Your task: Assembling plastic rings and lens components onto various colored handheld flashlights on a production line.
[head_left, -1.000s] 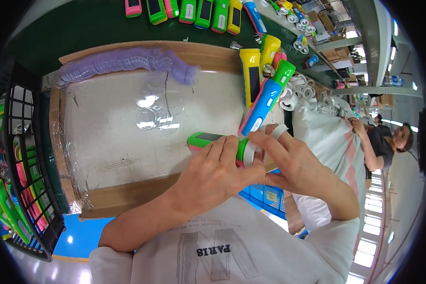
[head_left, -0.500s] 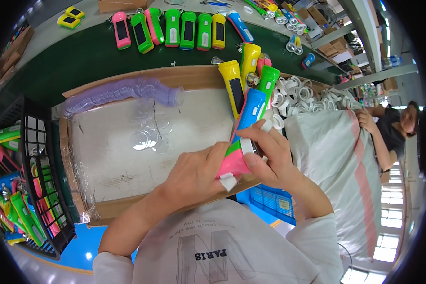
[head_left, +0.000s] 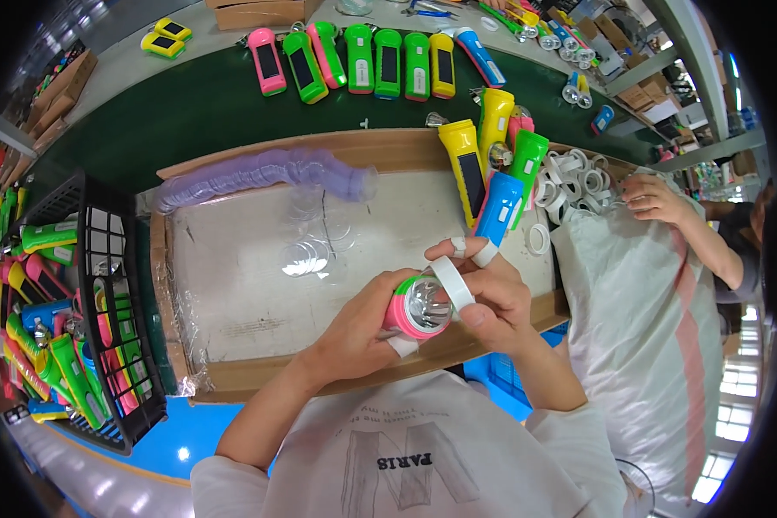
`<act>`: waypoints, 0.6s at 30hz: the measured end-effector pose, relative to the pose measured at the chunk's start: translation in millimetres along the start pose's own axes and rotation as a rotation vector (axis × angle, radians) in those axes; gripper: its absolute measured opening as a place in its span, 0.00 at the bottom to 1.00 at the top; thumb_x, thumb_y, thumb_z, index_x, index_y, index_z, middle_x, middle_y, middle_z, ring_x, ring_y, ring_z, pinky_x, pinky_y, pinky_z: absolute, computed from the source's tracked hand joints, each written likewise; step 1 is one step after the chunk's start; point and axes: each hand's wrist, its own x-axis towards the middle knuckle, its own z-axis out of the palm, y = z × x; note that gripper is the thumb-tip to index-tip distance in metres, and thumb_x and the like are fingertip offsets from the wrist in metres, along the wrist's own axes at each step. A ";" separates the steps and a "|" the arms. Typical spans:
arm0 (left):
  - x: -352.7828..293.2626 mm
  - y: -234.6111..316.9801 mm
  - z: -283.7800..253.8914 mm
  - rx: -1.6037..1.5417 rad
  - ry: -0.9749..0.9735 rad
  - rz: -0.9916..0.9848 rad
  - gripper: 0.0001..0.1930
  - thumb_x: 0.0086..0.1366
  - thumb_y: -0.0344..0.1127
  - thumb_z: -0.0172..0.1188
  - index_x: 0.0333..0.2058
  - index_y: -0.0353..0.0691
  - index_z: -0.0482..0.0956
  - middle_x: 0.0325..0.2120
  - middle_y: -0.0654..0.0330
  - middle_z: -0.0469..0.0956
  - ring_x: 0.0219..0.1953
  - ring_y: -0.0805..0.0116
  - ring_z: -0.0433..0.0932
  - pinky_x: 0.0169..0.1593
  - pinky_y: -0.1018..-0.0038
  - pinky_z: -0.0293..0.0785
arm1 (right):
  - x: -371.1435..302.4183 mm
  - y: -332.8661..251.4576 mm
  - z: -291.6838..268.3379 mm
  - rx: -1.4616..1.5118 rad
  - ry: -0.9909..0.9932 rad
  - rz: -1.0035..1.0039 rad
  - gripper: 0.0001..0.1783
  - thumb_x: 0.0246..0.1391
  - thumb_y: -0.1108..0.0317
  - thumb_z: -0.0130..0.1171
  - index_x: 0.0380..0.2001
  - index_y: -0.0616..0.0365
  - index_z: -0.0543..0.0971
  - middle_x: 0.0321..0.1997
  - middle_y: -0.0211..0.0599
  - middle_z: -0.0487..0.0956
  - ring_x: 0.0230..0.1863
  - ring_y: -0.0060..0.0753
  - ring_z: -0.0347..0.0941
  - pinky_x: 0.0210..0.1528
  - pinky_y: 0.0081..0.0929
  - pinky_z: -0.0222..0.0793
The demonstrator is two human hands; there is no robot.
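Left hand (head_left: 354, 332) grip closed around pink flashlight (head_left: 414, 312); right hand (head_left: 492, 298) pinches white ring (head_left: 451, 282) at its reflector end

Glossy plastic torch (head_left: 416, 312) with mirror-bright reflector; matt cardboard tray (head_left: 259, 154).

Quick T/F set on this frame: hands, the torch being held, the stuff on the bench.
1. The left hand grips a pink and green torch with its reflector end facing up. True.
2. The right hand holds a white ring at the torch's head. True.
3. The black crate of torches sits at the person's right. False: it is at the left.
4. The stack of clear discs lies on the work board. True.
5. All torches in the far row are blue. False: mostly green, with pink, yellow and one blue.
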 end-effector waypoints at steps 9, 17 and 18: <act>-12.5 3.1 -7.2 -0.139 0.227 0.236 0.34 0.48 0.18 0.67 0.57 0.37 0.69 0.52 0.51 0.68 0.51 0.60 0.73 0.51 0.71 0.73 | -4.9 -1.8 24.1 -0.117 0.003 -0.066 0.26 0.64 0.55 0.48 0.36 0.72 0.82 0.55 0.63 0.68 0.48 0.54 0.75 0.49 0.42 0.73; -14.8 11.1 -6.1 -0.159 0.287 0.245 0.28 0.51 0.18 0.66 0.53 0.36 0.73 0.51 0.52 0.68 0.50 0.63 0.74 0.50 0.74 0.73 | -4.3 -23.2 18.6 -0.394 -0.075 -0.037 0.15 0.53 0.63 0.63 0.36 0.66 0.81 0.52 0.56 0.71 0.49 0.48 0.72 0.49 0.37 0.70; -15.8 12.4 -3.2 -0.255 0.296 0.208 0.27 0.52 0.18 0.65 0.53 0.36 0.72 0.51 0.53 0.67 0.52 0.64 0.72 0.52 0.74 0.72 | -2.7 -26.3 16.0 -0.454 -0.137 0.012 0.15 0.52 0.63 0.64 0.37 0.65 0.81 0.52 0.54 0.73 0.48 0.47 0.73 0.47 0.36 0.70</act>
